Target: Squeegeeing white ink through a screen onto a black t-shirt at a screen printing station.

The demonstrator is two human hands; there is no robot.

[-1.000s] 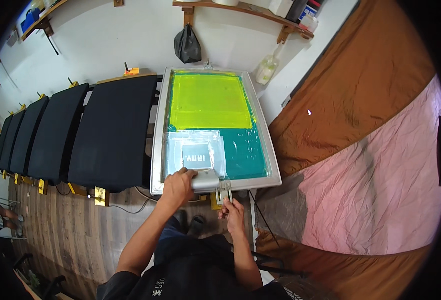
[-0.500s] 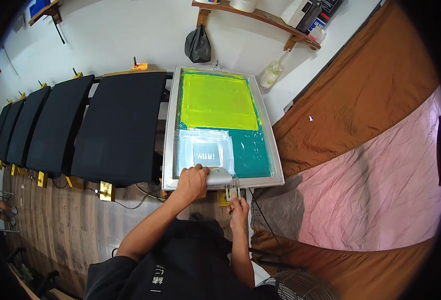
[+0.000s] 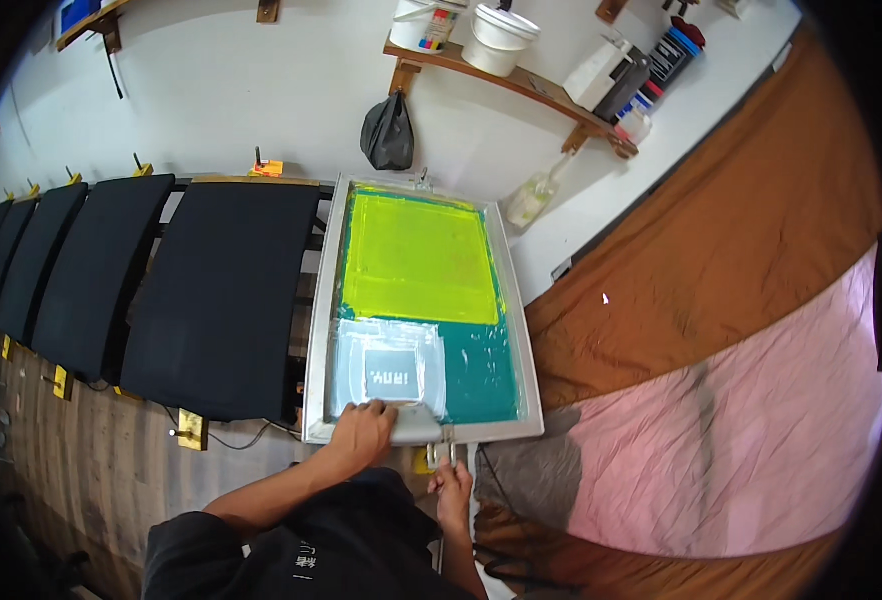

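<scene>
A silver-framed printing screen (image 3: 522, 340) lies before me, its green mesh taped yellow-green over the far half, with a white-smeared patch holding a small lettered design near its left front corner. My left hand (image 3: 364, 438) is closed over the left end of a grey, bar-like squeegee (image 3: 419, 426), which rests along the screen's near edge. Just outside that edge, my right hand (image 3: 451, 488) pinches a metal clamp (image 3: 442, 453) fixed at the front of the frame. The undersides of both grips are hidden.
Several black padded printing boards (image 3: 226, 300) stand in a row to the left, with yellow brackets (image 3: 192, 430) at their near ends. A wooden shelf (image 3: 521, 85) holds white buckets (image 3: 499, 40). A black bag (image 3: 389, 133) hangs below. Brown cloth (image 3: 681, 240) and pink cloth (image 3: 721, 420) drape at right.
My view has tilted upward, so the screen and boards sit lower and more of the shelf shows. Both hands keep their places on the squeegee and the clamp.
</scene>
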